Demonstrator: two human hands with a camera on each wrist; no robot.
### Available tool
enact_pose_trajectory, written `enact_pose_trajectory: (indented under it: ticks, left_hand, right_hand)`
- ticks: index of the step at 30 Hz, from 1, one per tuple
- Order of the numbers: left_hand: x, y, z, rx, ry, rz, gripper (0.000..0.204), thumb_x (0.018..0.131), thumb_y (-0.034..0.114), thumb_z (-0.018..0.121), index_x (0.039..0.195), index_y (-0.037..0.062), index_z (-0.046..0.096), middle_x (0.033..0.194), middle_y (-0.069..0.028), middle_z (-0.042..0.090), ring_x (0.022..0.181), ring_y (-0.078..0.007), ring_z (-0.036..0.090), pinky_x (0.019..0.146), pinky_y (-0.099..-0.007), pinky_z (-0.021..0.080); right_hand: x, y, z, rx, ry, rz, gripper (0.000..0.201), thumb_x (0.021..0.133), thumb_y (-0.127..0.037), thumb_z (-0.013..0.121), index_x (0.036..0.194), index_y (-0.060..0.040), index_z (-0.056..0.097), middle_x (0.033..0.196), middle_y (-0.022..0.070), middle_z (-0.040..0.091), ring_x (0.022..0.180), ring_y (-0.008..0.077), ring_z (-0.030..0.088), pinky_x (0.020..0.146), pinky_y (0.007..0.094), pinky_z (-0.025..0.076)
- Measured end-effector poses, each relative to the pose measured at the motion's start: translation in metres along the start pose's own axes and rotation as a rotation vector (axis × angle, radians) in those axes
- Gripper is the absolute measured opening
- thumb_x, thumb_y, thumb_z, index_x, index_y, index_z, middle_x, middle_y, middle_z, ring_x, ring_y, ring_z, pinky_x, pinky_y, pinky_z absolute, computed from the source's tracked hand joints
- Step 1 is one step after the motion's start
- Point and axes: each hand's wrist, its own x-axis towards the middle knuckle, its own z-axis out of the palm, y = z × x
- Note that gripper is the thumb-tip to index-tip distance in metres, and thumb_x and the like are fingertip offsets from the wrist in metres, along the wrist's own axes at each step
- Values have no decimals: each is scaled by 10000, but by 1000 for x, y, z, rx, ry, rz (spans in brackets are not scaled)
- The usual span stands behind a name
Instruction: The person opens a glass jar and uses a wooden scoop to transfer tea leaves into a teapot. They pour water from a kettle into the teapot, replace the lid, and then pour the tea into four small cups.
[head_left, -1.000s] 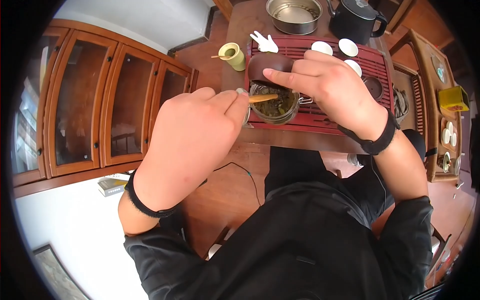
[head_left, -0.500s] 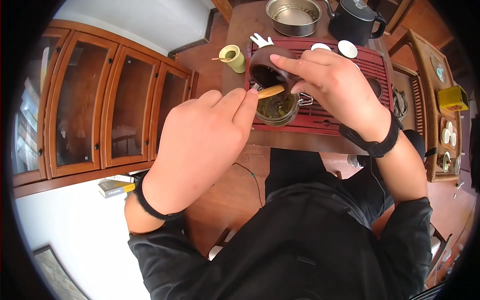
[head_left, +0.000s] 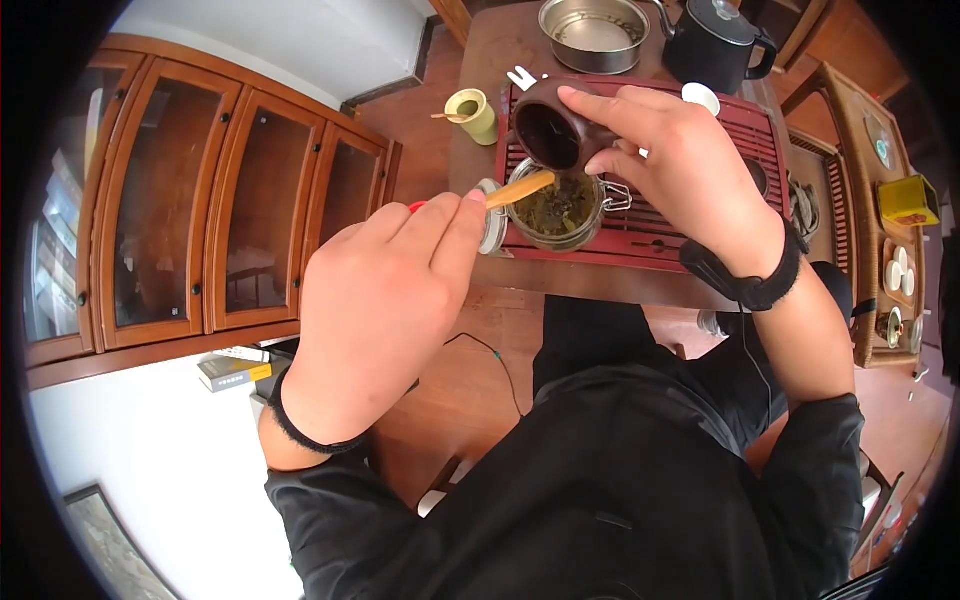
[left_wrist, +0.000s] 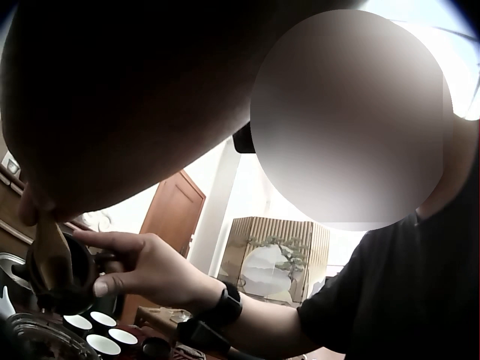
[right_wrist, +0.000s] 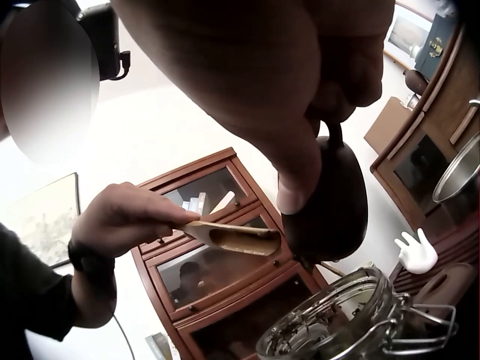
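My left hand (head_left: 390,290) pinches the handle end of a bamboo tea scoop (head_left: 520,188). The scoop's tip lies below the teapot mouth and over a glass clip-top jar (head_left: 555,232) with dark tea leaves inside. In the right wrist view the hollow of the scoop (right_wrist: 244,238) faces the camera. My right hand (head_left: 690,165) holds a dark brown teapot (head_left: 590,95) by its handle side, index finger along the top and thumb below. The pot is tipped, its open mouth turned toward the scoop and me. The jar's lid (head_left: 491,235) hangs open at its left.
A red slatted tea tray (head_left: 660,235) sits under the jar. Behind are a white hand figurine (head_left: 522,78), a steel bowl (head_left: 598,60), a black kettle (head_left: 715,55) and a white cup (head_left: 700,97). A pale green holder (head_left: 478,122) stands at the left edge.
The teapot has turned so its mouth faces me and has shifted up and right. The scoop went from over the jar up to the pot's mouth, then drew back left and down.
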Motion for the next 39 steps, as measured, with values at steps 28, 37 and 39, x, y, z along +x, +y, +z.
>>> enact_pose_trajectory:
  ticks: [28,37,39]
  left_hand:
    - [-25,3,32,-243,13,-206,461,798,-33,659,1247,67,698,1096,-92,724,819,-243,675,705,-336,570]
    - [-19,1,39,-274,230,-244,486,771,-67,657,1241,48,697,1100,-93,716,800,-239,668,688,-327,561]
    - [-18,3,45,-245,244,-221,519,726,-25,665,1237,60,691,1095,-55,707,800,-202,664,670,-307,560]
  right_hand:
    - [4,-9,-16,109,-76,421,650,771,-142,848,1384,-153,632,920,60,642,673,154,417,674,311,461]
    - [7,-18,-17,153,-79,515,633,785,-152,855,1379,-133,639,786,0,508,681,105,403,663,287,444]
    - [6,-17,-17,151,-71,508,627,791,-150,853,1380,-130,639,772,-8,489,681,99,398,658,282,440]
